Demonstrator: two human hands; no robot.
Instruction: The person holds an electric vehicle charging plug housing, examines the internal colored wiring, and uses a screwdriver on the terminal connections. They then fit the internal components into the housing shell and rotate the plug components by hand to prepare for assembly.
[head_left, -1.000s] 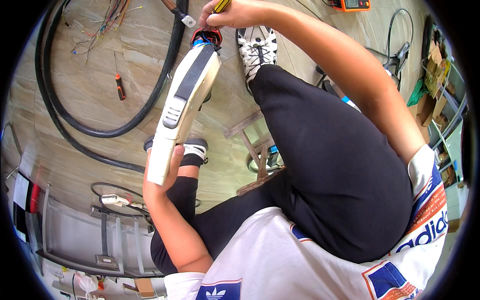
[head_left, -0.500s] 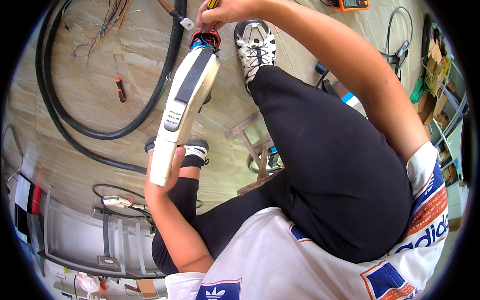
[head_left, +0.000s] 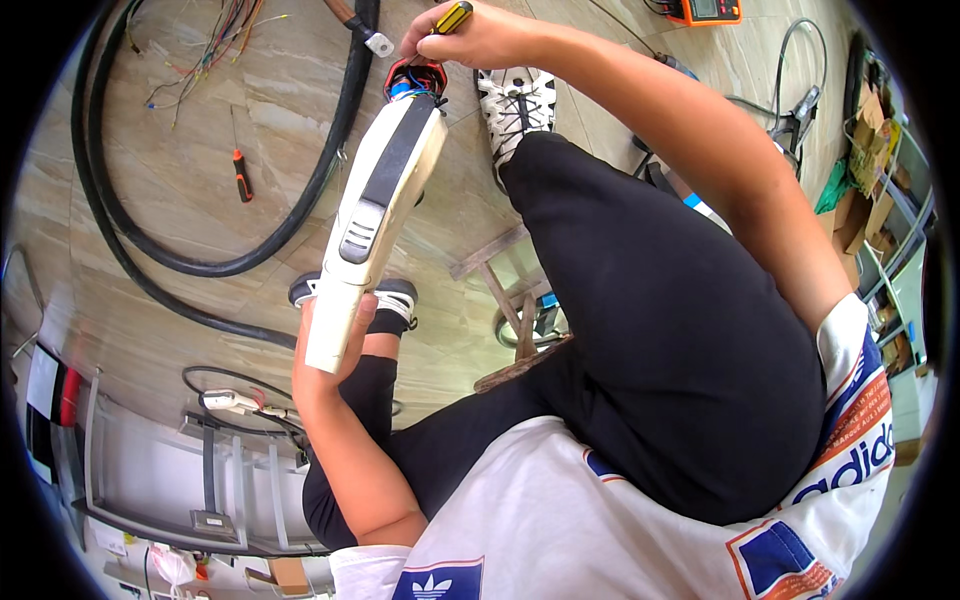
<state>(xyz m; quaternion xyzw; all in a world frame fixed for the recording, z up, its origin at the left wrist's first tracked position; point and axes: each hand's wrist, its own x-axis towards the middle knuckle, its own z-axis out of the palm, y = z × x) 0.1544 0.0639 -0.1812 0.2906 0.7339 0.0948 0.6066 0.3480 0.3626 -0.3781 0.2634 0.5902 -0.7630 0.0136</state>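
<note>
My left hand [head_left: 355, 349] closes around the lower end of 1 cream housing [head_left: 400, 215], smooth plastic, long and gently curved; my right hand [head_left: 480, 38] pinches a yellow-and-black tool handle [head_left: 453, 17] beside its upper end. A black strip [head_left: 397, 150] and a ribbed button [head_left: 361, 233] line the shell; blue wires [head_left: 401, 88] show inside the red rim [head_left: 439, 76]. The housing is held above the tile floor [head_left: 190, 165], long axis slanting from lower left to upper right, red end away from me. At left: looped black cable [head_left: 225, 268], thick and rubbery, and 1 orange-and-black screwdriver [head_left: 243, 180].
</note>
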